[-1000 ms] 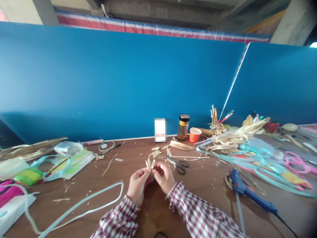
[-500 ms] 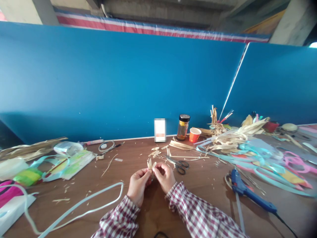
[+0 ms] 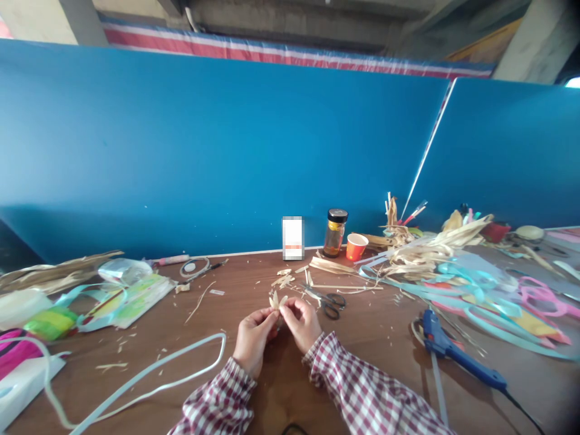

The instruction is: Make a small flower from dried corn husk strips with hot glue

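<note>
Between my fingertips, over the middle of the table, is a small pale flower of dried husk (image 3: 275, 300) with several pointed petals facing up. My left hand (image 3: 254, 337) pinches it low on the left side, its fingers curled and partly hidden. Thumb and fingers of my right hand (image 3: 301, 325) close on a petal at the right edge. Just beyond the right hand lie dark-handled scissors (image 3: 333, 300). Cut husk scraps (image 3: 284, 280) are scattered behind the flower.
A blue glue gun (image 3: 453, 350) rests at the right, its cord trailing off. A lidded jar (image 3: 335, 234) and a paper cup (image 3: 357, 247) stand near the blue partition (image 3: 226, 151). Husks (image 3: 435, 248) and ribbons pile up at right; a white cable (image 3: 154, 365) loops at left.
The flower's petals and the right fingertips have shifted very slightly. Both hands keep their hold in the same place, and the table items have not moved.
</note>
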